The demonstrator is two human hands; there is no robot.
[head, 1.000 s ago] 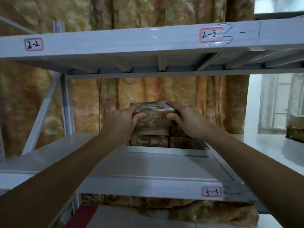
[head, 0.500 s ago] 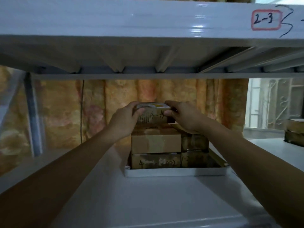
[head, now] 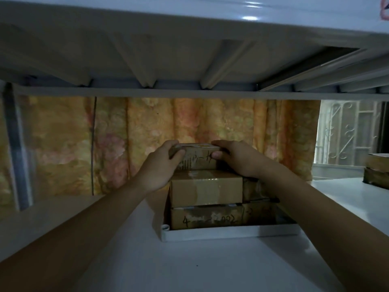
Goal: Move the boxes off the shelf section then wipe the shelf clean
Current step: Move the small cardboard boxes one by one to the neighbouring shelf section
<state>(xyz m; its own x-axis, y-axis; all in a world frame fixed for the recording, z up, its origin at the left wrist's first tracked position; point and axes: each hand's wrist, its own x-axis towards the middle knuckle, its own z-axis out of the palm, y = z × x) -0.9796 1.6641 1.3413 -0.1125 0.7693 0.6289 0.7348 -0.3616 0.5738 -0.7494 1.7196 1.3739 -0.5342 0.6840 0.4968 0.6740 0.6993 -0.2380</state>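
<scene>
A stack of brown cardboard boxes stands in a shallow white tray (head: pixel 229 233) on the white shelf (head: pixel 189 268). The small top box (head: pixel 196 160), with handwriting on its front, is gripped at both ends: my left hand (head: pixel 162 165) curls round its left end, my right hand (head: pixel 235 158) round its right end. Under it sit a plain middle box (head: pixel 206 190) and a bottom box (head: pixel 207 218) marked with a "4". Darker boxes (head: pixel 259 211) lie to their right, partly hidden by my right arm.
The upper shelf's underside (head: pixel 189 60) hangs low above the stack. A patterned orange curtain (head: pixel 147 140) closes the back. More boxes (head: pixel 376 171) stand at the far right of the shelf, near a barred window (head: pixel 347 133). A shelf upright (head: pixel 15 148) rises at left.
The view has moved closer and lower under the upper shelf. Both hands keep their hold on the top box, which sits about where it was on the stack.
</scene>
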